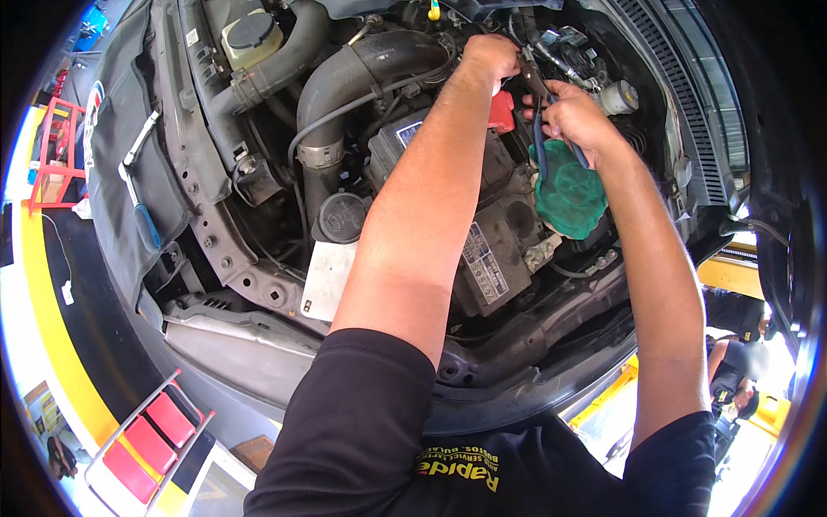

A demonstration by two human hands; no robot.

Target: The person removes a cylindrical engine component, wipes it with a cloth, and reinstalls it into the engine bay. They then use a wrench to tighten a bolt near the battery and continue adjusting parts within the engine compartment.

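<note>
In the engine bay, my right hand (575,119) is closed round a pair of pliers (539,142) with dark blue handles. Their metal jaws point up toward the far side of the bay, close to my left hand (494,59). That hand is closed, its fingertips curled down among hoses and cables; what they pinch is hidden. Between the two hands shows a red plastic cover (501,113). Just below the pliers lies a crumpled green piece (570,194), apparently cloth or thin sheet. A car battery (495,258) sits beneath and beside my left forearm.
A thick black intake hose (345,77) curves left of my left arm. On the fender cover (142,207) lies a ratchet with a blue handle (142,185). A capped reservoir (251,39) stands far left. Other people (732,370) are at the right edge, beyond the car.
</note>
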